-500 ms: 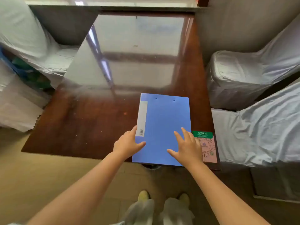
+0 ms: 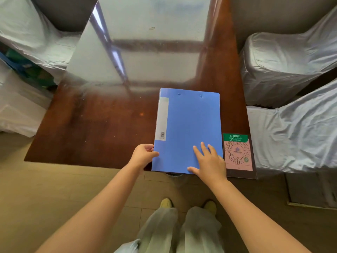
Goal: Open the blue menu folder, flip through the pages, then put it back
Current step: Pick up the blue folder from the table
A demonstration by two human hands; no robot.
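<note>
Blue menu folder (image 2: 187,130) is the thing in question, and it lies shut and flat at the near right part of the brown table (image 2: 102,128), its near edge reaching the table's lip. Judging from that, the task has barely started: the cover is not yet lifted, no page has been turned, and the putting back is a long way off.

Nearest the person, the left hand (image 2: 143,155) is curled round the folder's near left corner, thumb on the cover and fingers tucked at the spine edge, so it grips the folder. The right hand (image 2: 209,162) rests palm down on the near right part of the cover, fingers spread wide and flat, holding nothing, only pressing. It seems placed to steady the folder or to catch the free edge for opening; which of the two cannot be told.

Just beside the folder on its right lies a pink QR code card (image 2: 238,152) with a green header. Farther off, the table top shines with a broad reflection, and seats draped in pale covers (image 2: 284,66) stand on both sides.

Against the earlier frame, the left hand has gone from lying half on the cover to gripping the corner, and the right hand has slid a little up the cover. The folder itself has not shifted.
</note>
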